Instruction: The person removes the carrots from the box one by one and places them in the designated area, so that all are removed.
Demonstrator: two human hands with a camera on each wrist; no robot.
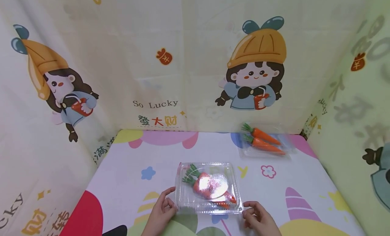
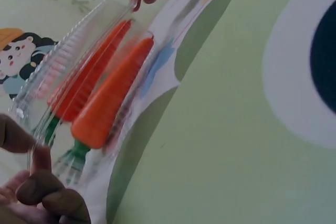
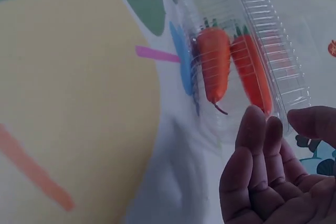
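Clear container with two carrots inside is held at lower middle of the head frame, over the desk. Its left edge is pinched between thumb and finger of the left hand; its lower-right corner is pinched by the right hand. Container is covered by its lid; the carrots are partly hidden by glare. A second container, with more carrots in it, is seen at right of the frame, by the printed cloth.

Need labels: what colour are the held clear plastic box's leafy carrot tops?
Green leafy tops; head view best.
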